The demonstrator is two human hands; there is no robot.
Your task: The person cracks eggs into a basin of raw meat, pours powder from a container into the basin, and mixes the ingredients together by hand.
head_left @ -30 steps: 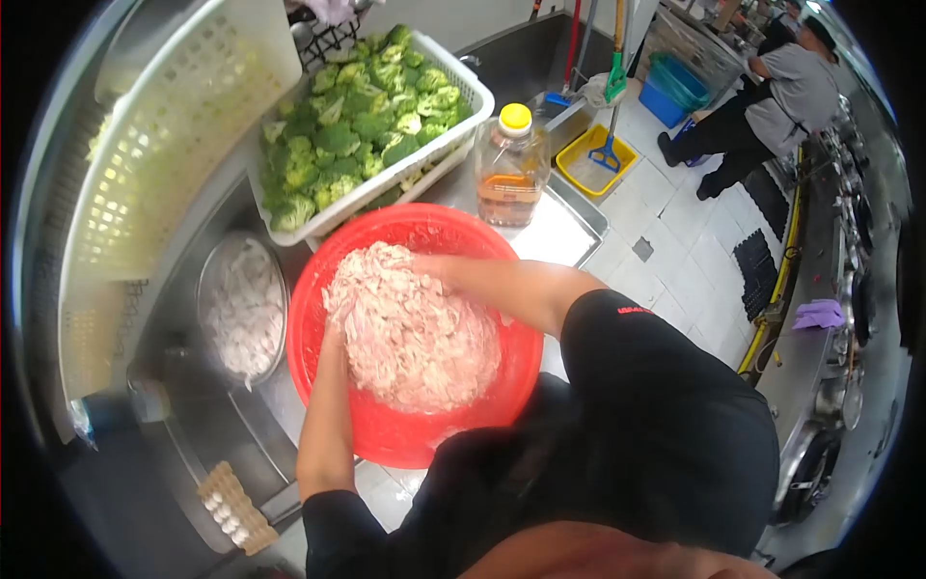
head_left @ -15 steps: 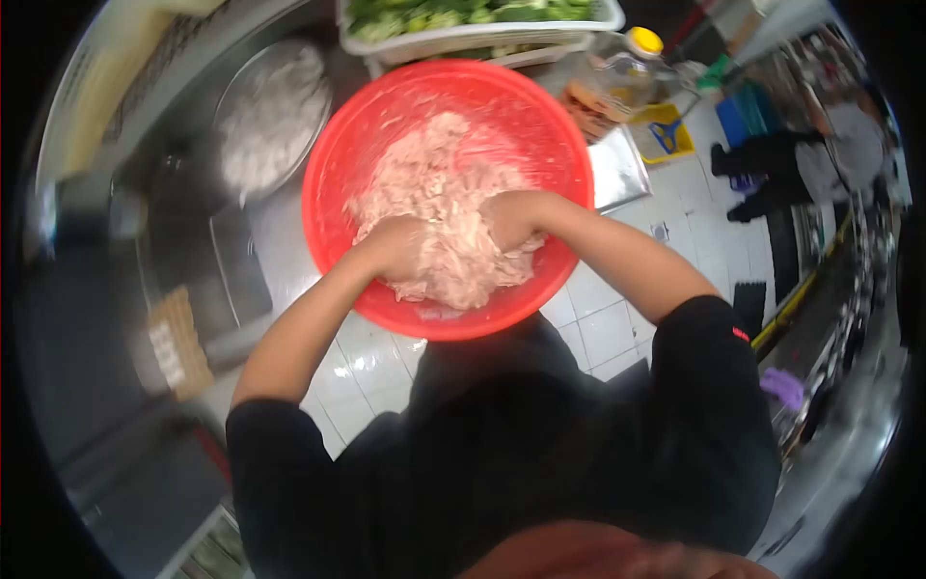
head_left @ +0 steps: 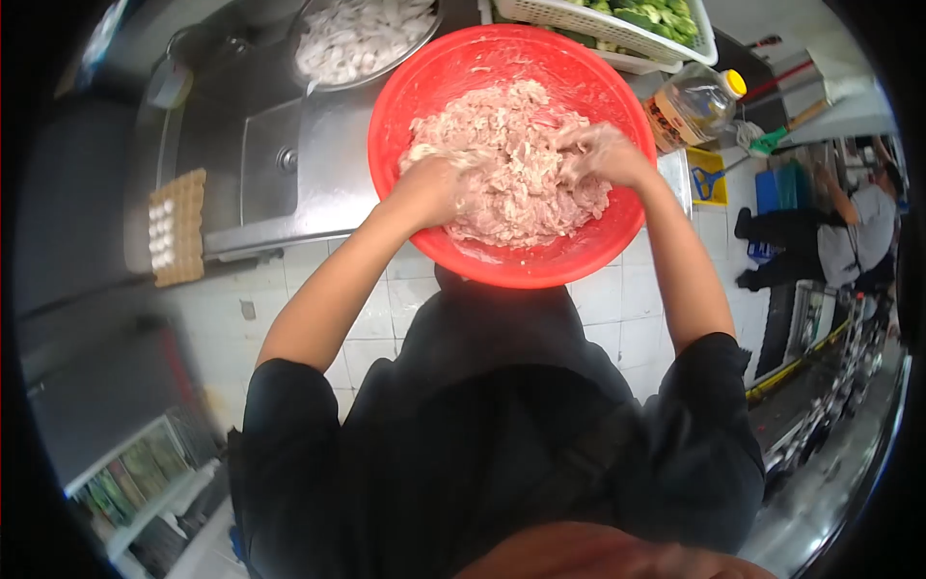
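A wide red plastic basin (head_left: 632,227) holds a large mass of pale pink minced meat (head_left: 516,159). At the left side of the meat is my left hand (head_left: 436,188), its fingers blurred and partly sunk in the mince. My right hand (head_left: 610,157) is over the right side of the meat, inside the basin. Its fingers look spread and smeared with mince, though motion blurs them.
Behind the basin stand a bowl of whitish pieces (head_left: 362,41), a white basket (head_left: 540,13) of green vegetables and a yellow-capped bottle (head_left: 696,104). A steel sink (head_left: 270,159) and an egg tray (head_left: 179,230) lie left. Another person (head_left: 858,227) stands far right.
Both hands have come up from deep in the meat and moved farther apart, the right one lifting to the basin's right side. The view has shifted, so the basin sits higher and further right.
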